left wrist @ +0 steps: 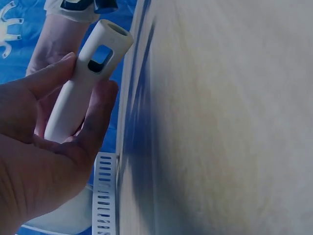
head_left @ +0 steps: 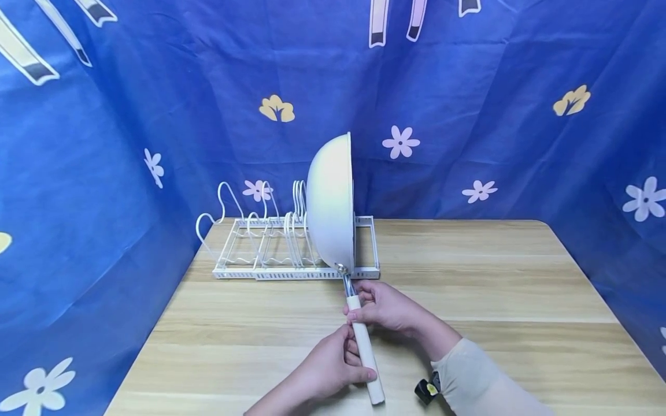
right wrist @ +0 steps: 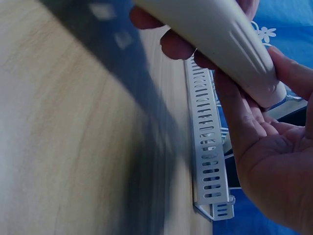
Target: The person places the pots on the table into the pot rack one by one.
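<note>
A white wok (head_left: pixel 330 202) stands on its side in a white wire rack (head_left: pixel 296 274), its rounded bottom facing left and its opening to the right. Its pale handle (head_left: pixel 367 355) points toward the near edge, joined to the bowl by a short metal neck. My left hand (head_left: pixel 333 361) grips the lower half of the handle, thumb across it. Higher up, close to the metal neck, my right hand (head_left: pixel 387 306) holds the handle between thumb and fingers. In the left wrist view, the handle's end (left wrist: pixel 105 46) shows a hanging slot. Both hands overlap around the handle in the right wrist view.
Several wire dividers (head_left: pixel 250 225) rise from the rack's left and middle parts. The rack stands at the back left of a wooden table (head_left: pixel 494 289). Blue patterned cloth (head_left: pixel 442 75) hangs behind and at both sides. A dark wrist device (head_left: pixel 428 390) sits by the right sleeve.
</note>
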`<state>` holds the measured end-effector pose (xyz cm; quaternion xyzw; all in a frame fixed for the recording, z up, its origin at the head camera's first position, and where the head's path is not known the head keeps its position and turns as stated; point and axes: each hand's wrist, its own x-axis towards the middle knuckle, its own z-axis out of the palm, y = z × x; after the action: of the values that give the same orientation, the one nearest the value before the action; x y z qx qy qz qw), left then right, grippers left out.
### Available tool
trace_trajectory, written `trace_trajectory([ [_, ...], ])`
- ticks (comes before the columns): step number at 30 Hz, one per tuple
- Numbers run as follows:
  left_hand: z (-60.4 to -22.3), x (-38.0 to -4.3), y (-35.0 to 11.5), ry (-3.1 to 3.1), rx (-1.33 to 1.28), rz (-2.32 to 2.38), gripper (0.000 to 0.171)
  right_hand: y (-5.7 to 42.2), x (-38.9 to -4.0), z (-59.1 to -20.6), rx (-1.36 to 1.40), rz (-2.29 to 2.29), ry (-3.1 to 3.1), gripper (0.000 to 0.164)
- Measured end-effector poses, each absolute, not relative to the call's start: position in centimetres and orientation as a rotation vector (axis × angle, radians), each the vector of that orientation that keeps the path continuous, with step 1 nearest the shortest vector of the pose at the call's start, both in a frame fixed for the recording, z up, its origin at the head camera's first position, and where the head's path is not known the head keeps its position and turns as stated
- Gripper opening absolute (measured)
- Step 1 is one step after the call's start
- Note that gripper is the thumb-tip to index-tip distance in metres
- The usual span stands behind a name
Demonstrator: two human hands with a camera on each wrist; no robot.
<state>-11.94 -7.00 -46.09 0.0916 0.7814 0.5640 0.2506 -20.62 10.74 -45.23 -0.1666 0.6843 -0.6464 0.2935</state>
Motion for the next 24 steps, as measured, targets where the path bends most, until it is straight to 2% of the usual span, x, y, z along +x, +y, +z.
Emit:
trace_trajectory([
  [6, -46.0, -12.0, -6.8, 2.252, 0.288, 1.418, 0.056, 10.6, -20.3, -45.3, -0.427, -1.653, 1.967, 0.036],
  [18, -45.5, -12.2, -7.0, 2.359, 0.362, 1.282, 0.050, 10.6, -20.0, -45.2, -0.421, -1.559, 2.158, 0.030],
  [20, -45.3, -12.1, -7.2, 2.371, 0.398, 1.250, 0.049, 10.6, -19.9, -45.3, -0.449, -1.501, 2.242, 0.032],
  [24, -45.1, -11.8, -7.8, 2.373, 0.455, 1.213, 0.041, 10.8, -19.3, -45.1, -0.500, -1.329, 2.425, 0.051],
])
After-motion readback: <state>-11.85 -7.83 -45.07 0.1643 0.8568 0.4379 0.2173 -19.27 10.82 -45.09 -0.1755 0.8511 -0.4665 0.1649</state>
